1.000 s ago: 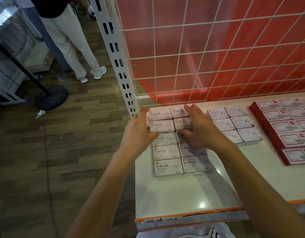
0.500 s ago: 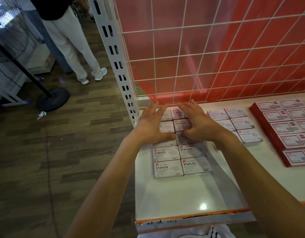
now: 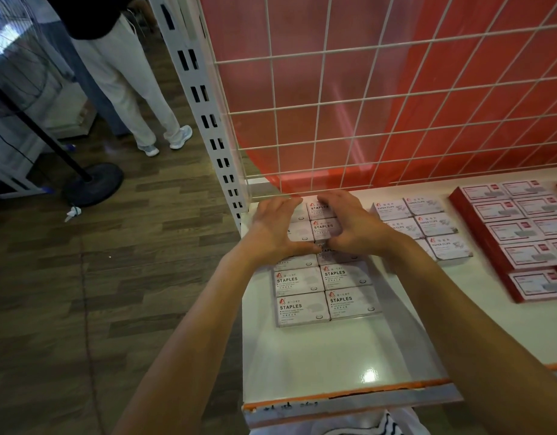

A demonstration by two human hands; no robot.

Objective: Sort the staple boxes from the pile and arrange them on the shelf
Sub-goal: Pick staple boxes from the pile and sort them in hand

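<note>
White staple boxes (image 3: 346,274) lie in a tidy block of two columns at the left end of the shelf (image 3: 333,356), close in the corner by the post (image 3: 205,120) and the mesh (image 3: 396,105), labels up. The front two rows show plainly; the rear ones are partly covered by the two grips. Just beside them sit paper-clip boxes (image 3: 424,224), and further right red boxes (image 3: 522,233), each kind in its own block. The sorting looks well along for what is in view, but no pile shows, so I cannot tell how many boxes are left to bring. The step in hand seems to be squaring up the rear rows. Left grip (image 3: 275,229) lies palm down on the rear boxes of the left column, fingers straight and pointing at the mesh. Right grip (image 3: 349,224) lies likewise on the right column, fingers a little arched. The thumbs point inward and nearly meet. Both grips are released, pressing flat and grasping nothing.
</note>
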